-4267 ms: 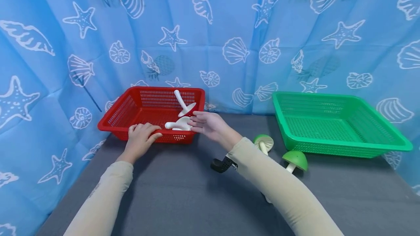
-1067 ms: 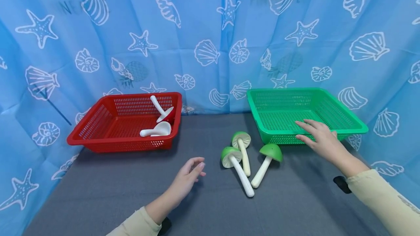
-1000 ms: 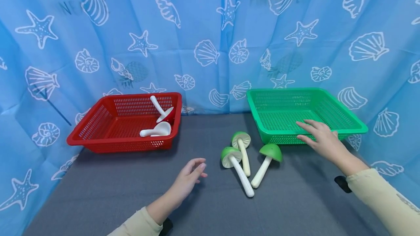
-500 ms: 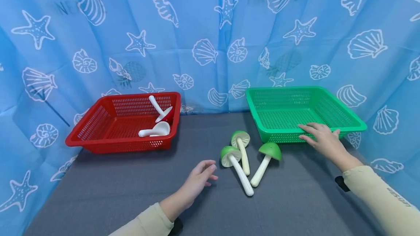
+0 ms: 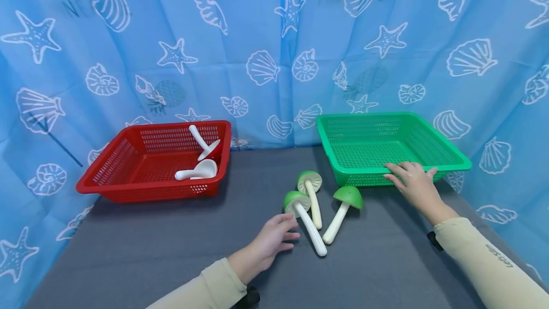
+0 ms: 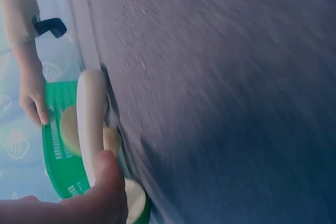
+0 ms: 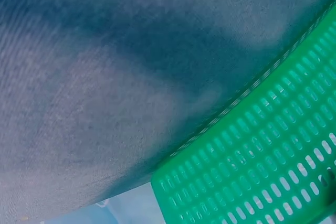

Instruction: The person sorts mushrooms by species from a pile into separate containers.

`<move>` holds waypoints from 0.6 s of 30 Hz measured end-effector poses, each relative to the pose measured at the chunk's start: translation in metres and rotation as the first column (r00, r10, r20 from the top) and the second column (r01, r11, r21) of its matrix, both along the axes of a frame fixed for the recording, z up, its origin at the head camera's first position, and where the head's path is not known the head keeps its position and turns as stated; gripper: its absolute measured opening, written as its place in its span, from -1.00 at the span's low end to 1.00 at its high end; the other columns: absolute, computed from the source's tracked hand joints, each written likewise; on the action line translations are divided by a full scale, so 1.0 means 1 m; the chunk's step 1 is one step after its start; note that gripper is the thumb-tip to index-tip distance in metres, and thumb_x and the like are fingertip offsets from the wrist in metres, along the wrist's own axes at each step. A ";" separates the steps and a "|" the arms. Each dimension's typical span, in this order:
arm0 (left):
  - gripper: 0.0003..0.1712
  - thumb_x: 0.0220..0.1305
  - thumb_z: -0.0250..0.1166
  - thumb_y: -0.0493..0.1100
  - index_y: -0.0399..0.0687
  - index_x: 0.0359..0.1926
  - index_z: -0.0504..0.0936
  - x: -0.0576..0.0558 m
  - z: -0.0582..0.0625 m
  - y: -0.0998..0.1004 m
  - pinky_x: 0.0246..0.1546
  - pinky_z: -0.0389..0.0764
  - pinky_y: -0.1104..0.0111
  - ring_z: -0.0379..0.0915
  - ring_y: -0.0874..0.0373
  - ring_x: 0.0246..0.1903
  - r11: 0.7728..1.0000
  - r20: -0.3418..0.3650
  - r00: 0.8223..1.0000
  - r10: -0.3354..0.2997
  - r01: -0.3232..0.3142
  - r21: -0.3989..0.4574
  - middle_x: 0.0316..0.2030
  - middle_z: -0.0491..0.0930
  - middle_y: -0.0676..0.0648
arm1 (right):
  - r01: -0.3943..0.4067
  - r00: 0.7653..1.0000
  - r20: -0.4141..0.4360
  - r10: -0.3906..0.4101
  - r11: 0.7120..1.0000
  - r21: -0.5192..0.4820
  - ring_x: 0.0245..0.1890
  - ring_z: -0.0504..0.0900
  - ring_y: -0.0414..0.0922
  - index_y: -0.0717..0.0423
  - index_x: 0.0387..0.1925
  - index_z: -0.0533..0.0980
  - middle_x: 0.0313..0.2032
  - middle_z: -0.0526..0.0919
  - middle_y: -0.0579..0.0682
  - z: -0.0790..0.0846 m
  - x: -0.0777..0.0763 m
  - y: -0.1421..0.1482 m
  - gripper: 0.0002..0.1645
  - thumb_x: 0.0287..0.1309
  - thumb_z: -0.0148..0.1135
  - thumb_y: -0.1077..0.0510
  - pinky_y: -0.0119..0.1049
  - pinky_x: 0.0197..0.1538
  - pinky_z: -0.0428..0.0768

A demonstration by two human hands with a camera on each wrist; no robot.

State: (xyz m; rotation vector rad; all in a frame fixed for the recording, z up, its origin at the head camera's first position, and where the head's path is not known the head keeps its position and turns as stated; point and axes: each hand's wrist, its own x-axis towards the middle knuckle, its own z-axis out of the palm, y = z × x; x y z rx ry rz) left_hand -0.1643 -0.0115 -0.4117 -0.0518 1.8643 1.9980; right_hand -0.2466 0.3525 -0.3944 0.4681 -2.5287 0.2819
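Left fingers (image 5: 290,236) splay beside mushrooms (image 5: 312,232), right fingers (image 5: 398,170) grip the green basket (image 5: 359,177); only the head view shows the red basket (image 5: 146,191).

The left hand (image 5: 270,241) has fingers apart, loosely extended; the right hand (image 5: 413,187), farther forward, faces back-up.

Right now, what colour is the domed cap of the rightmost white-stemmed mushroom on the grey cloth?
The domed cap is green; the head view shows it best.
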 end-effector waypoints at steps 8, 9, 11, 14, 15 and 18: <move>-0.34 0.39 0.11 -0.25 -0.48 0.38 0.12 -0.004 -0.007 0.023 0.07 0.47 -0.02 0.49 -0.21 0.04 0.995 0.064 0.997 0.051 -0.057 0.080 0.08 0.49 -0.37 | 0.027 0.997 0.073 -0.029 0.999 0.025 -0.01 0.40 0.39 0.16 0.09 0.52 -0.13 0.53 0.32 0.005 0.003 0.000 -0.58 0.34 0.15 -0.01 0.69 0.01 -0.18; -0.33 0.37 0.12 -0.26 -0.49 0.38 0.11 -0.005 -0.008 0.026 0.06 0.48 -0.02 0.50 -0.20 0.02 0.995 0.064 0.996 0.056 -0.061 0.081 0.05 0.51 -0.36 | 0.030 0.996 0.078 -0.032 0.999 0.028 0.00 0.40 0.39 0.16 0.10 0.51 -0.12 0.52 0.32 0.005 0.003 0.001 -0.58 0.35 0.15 -0.01 0.68 0.02 -0.17; -0.32 0.35 0.12 -0.29 -0.49 0.37 0.10 -0.007 -0.009 0.030 0.04 0.50 -0.01 0.53 -0.17 -0.03 0.994 0.067 0.995 0.071 -0.076 0.078 0.00 0.54 -0.34 | 0.033 0.995 0.088 -0.036 0.999 0.029 0.02 0.39 0.39 0.16 0.11 0.51 -0.10 0.52 0.32 0.005 0.003 0.001 -0.58 0.36 0.14 -0.01 0.68 0.02 -0.17; -0.30 0.32 0.14 -0.33 -0.50 0.38 0.09 -0.010 -0.008 0.035 0.03 0.50 -0.01 0.55 -0.16 -0.05 0.992 0.080 0.992 0.100 -0.105 0.074 -0.05 0.56 -0.35 | 0.035 0.994 0.103 -0.039 0.999 0.032 0.03 0.39 0.39 0.16 0.13 0.50 -0.08 0.52 0.32 0.005 0.002 0.000 -0.57 0.37 0.12 0.00 0.67 0.03 -0.17; -0.30 0.31 0.14 -0.35 -0.50 0.38 0.08 -0.011 -0.008 0.036 0.03 0.50 -0.02 0.55 -0.17 -0.06 0.990 0.086 0.990 0.109 -0.116 0.076 -0.06 0.56 -0.37 | 0.036 0.994 0.106 -0.039 0.999 0.032 0.02 0.39 0.38 0.16 0.13 0.50 -0.09 0.53 0.31 0.005 0.002 0.000 -0.57 0.37 0.13 0.00 0.67 0.03 -0.16; -0.27 0.26 0.16 -0.41 -0.50 0.38 0.06 -0.013 -0.010 0.040 0.02 0.51 -0.03 0.57 -0.14 -0.12 0.984 0.100 0.985 0.139 -0.149 0.094 -0.10 0.56 -0.36 | 0.038 0.992 0.115 -0.042 0.999 0.036 0.02 0.39 0.37 0.15 0.14 0.50 -0.08 0.53 0.31 0.005 0.002 0.000 -0.57 0.37 0.12 0.00 0.67 0.04 -0.16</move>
